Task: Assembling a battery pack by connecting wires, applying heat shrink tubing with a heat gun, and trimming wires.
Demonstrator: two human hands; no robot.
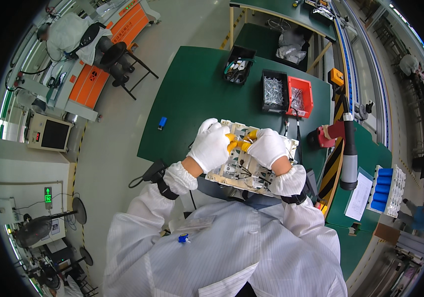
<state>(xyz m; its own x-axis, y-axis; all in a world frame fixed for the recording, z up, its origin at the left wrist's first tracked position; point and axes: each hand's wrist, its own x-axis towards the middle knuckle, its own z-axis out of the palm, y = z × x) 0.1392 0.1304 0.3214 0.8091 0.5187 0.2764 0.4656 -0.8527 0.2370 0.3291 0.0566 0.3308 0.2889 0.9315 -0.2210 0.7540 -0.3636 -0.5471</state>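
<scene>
In front of my body, at the near edge of the green table, rests a cream-white plastic frame (244, 171) with metal plates and thin black wires. Both my hands wear white gloves with yellow fingertip covers and meet over the frame's far part. My left hand (213, 147) comes over its left side, thumb and fingers pinched together. From the right, my right hand (267, 147) is closed the same way, its fingertips almost touching the left ones. Whatever small thing lies between the fingertips is too hidden to name. Dark leads lie beside the frame's right far corner.
Beyond the frame stand a black bin of screws (274, 91), a red bin of screws (298, 96) and a black tool box (239, 65). A small blue block (162, 123) lies left on the green table (182, 94). A black-and-grey cylindrical tool (350, 153) hangs at right.
</scene>
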